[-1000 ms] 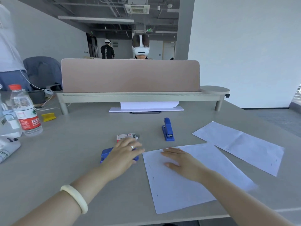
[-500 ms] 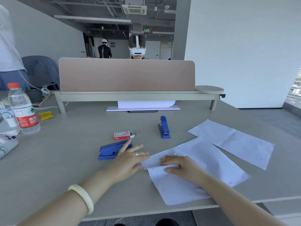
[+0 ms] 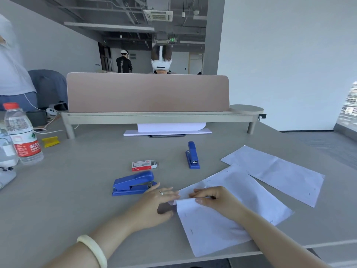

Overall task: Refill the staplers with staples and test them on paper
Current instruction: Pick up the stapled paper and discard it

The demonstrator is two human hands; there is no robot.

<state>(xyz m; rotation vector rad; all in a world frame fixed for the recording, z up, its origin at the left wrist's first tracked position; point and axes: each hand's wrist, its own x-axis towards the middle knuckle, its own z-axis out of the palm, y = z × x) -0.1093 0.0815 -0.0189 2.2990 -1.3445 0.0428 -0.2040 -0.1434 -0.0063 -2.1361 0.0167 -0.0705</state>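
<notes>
A large blue stapler (image 3: pixel 133 183) lies closed on the grey desk, just left of my left hand (image 3: pixel 154 205). A smaller blue stapler (image 3: pixel 192 155) stands farther back. Between them lies a red and white staple box (image 3: pixel 144 165), open at its right end. My left hand rests flat with its fingertips on the folded corner of a white sheet (image 3: pixel 222 219) that bears several staples. My right hand (image 3: pixel 214 199) pinches that folded-over corner from the other side. A second white sheet (image 3: pixel 276 171) lies to the right, partly under the first.
A water bottle (image 3: pixel 22 136) and a yellow clip (image 3: pixel 50 141) stand at the left. A desk divider (image 3: pixel 147 93) on a low shelf spans the back, with white paper (image 3: pixel 170 128) beneath. A person with a headset sits behind it. The desk edge is close in front.
My left hand left the large stapler and moved right to the sheet. Both hands turned the sheet and folded its upper left corner over. The view shifted slightly.
</notes>
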